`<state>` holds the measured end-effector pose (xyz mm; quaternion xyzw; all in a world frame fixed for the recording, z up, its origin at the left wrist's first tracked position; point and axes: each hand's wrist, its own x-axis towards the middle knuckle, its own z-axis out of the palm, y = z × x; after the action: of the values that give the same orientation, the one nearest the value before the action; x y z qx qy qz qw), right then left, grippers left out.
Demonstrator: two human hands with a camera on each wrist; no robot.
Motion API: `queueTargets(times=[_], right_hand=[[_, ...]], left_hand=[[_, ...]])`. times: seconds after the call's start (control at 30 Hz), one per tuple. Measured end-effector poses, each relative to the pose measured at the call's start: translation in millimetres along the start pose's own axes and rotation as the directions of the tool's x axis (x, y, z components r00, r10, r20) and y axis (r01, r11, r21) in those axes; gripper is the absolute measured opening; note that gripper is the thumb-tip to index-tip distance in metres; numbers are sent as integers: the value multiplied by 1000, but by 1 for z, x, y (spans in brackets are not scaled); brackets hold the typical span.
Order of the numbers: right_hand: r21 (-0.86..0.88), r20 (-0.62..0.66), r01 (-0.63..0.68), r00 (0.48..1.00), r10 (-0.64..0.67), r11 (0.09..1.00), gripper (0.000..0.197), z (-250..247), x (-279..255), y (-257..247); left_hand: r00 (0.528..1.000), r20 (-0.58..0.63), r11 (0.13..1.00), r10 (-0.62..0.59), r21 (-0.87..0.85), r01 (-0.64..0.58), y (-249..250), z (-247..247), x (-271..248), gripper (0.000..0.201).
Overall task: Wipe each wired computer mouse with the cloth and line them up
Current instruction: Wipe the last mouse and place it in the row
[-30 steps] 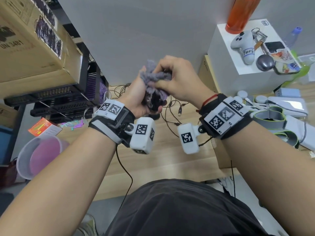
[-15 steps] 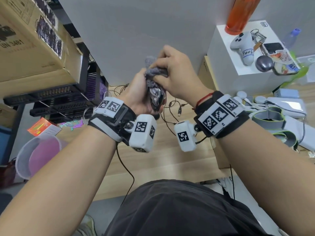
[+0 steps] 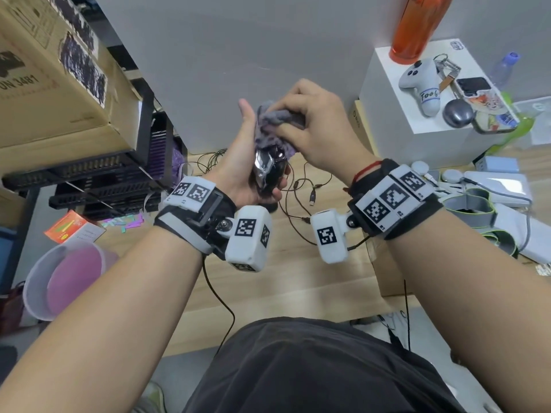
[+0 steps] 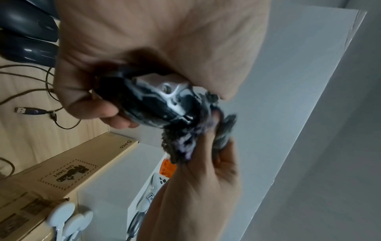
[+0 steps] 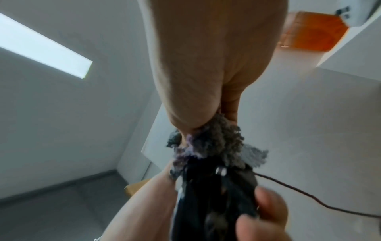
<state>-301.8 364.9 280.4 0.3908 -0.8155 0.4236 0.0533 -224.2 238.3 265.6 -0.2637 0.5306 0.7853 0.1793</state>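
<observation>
Cloth: fuzzy grey-purple cloth, bunched and nubby, pinched in the curled fingers of the right hand; it presses on the upper end of the mouse.
Mouse: glossy black mouse with silvery angular panels, rounded body, held up in the air above the surface; the cloth covers its 12 o'clock end.
Left fingers: the left hand cups the mouse from 9 o'clock, fingers curled round its underside, thumb straight up beside the cloth.
Cable: thin dark cable runs from the mouse towards 3 o'clock in the right wrist view.
Other mice: two smooth black mice lie side by side on the surface at 10 o'clock in the left wrist view, with loose cables and a USB plug near them.
Surface: pale wood-grain surface under both wrists.
Around: brown cardboard box at 10 o'clock; white box at 2 o'clock carrying an orange bottle and a white controller; pink-lined bucket at 8 o'clock.
In the way: the right hand and cloth hide the front of the mouse from the head view.
</observation>
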Motion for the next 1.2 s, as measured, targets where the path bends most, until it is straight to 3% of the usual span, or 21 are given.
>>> queueTargets(times=[0.13, 0.27, 0.4, 0.47, 0.53, 0.63, 0.73, 0.83, 0.9, 1.0, 1.13, 1.2], right_hand=[[22, -94, -195, 976, 196, 981, 19, -8, -1, 24], [112, -227, -348, 903, 365, 931, 16, -13, -2, 40], [253, -51, -411, 898, 436, 876, 37, -11, -1, 39], [328, 46, -439, 892, 450, 836, 34, -9, -3, 34], [381, 117, -419, 906, 406, 824, 28, -10, -8, 30], [270, 152, -270, 960, 236, 924, 27, -13, -14, 25], [199, 231, -183, 964, 135, 963, 25, -17, -15, 16], [186, 221, -166, 968, 123, 968, 22, -20, -10, 12], [157, 110, -176, 981, 160, 972, 21, -18, -4, 12], [100, -11, -143, 989, 145, 985, 20, -8, -2, 5], [101, 192, -28, 981, 8, 994, 18, -2, -3, -7], [84, 181, -57, 983, 41, 995, 19, -4, 2, -5]], left_hand=[[999, 35, 999, -36, 11, 36, -1, -4, -4, 109], [998, 62, 998, -25, -53, 29, -1, -8, -7, 91], [995, -98, 998, 23, -63, -29, -2, -2, -7, 66], [992, -118, 996, 53, -59, -60, -2, 1, -7, 59], [991, -98, 992, 90, -74, -98, -1, 1, -7, 58], [988, -35, 963, 149, -220, -154, 2, 3, -9, 59], [981, 83, 921, 177, -367, -135, 3, 5, -9, 83], [987, 46, 964, 154, -226, -140, 2, 1, -3, 92], [989, -30, 982, 142, -122, -145, 0, 1, 1, 88], [989, -67, 984, 129, -111, -136, 2, 5, 3, 84], [991, -72, 990, 116, -74, -121, 0, -2, 6, 88], [983, -85, 987, 162, 30, -160, -3, -3, 8, 86]])
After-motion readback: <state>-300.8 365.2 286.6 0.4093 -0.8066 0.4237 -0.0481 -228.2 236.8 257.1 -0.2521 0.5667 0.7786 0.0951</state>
